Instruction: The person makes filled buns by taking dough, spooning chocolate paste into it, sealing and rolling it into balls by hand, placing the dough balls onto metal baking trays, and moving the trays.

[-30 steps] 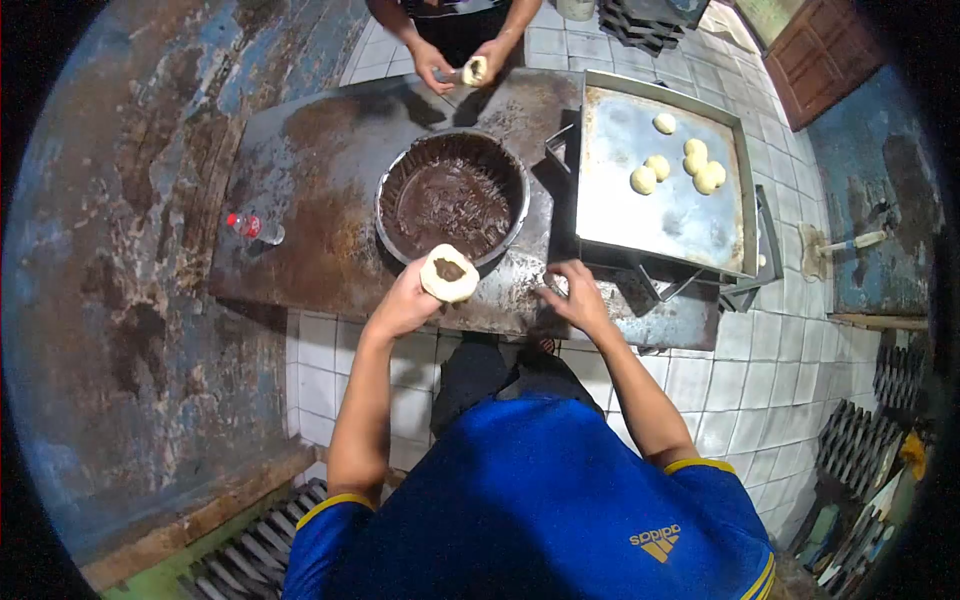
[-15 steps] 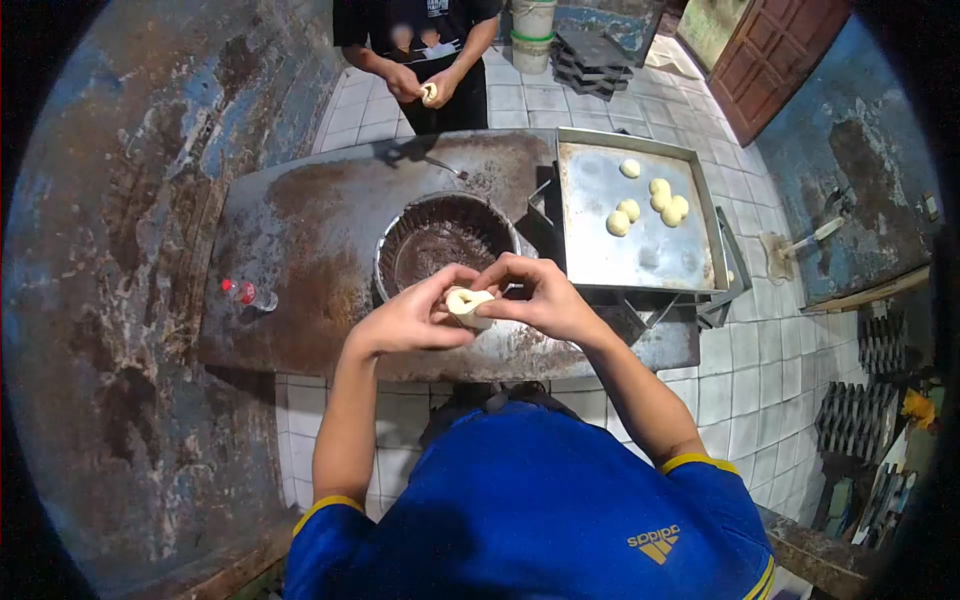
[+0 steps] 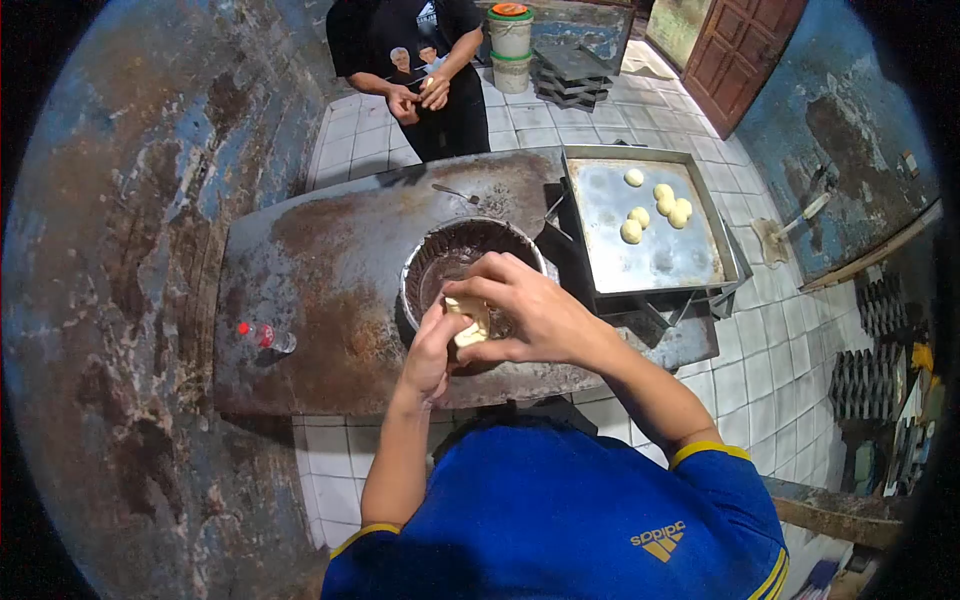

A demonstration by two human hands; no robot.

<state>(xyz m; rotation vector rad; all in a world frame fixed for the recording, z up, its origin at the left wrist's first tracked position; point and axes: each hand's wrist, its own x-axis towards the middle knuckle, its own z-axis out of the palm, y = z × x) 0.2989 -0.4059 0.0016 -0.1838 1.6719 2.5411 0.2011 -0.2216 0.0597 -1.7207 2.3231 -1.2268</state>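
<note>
A piece of pale dough (image 3: 468,322) is held between my two hands, over the near edge of a round pan (image 3: 412,262) with dark brown filling. My left hand (image 3: 430,350) grips the dough from the left, its thumb against it. My right hand (image 3: 530,312) curls round the dough from above and the right, fingers and thumb closed on it. The opening seen in the dough earlier is mostly covered by fingers. Several pale dough balls (image 3: 631,231) lie on a square metal tray (image 3: 600,270) at the right.
A bottle with a red cap (image 3: 268,336) lies on the left of the worn table (image 3: 300,385). A spoon (image 3: 456,192) rests near its far edge. Across the table stands a person (image 3: 425,60), holding a small pale piece. Stacked buckets (image 3: 511,55) and metal racks (image 3: 572,75) are behind.
My right hand, earlier apart with something small at its fingertips, has joined my left hand on the dough. The hands have turned the dough. The other person's spoon now lies on the table.
</note>
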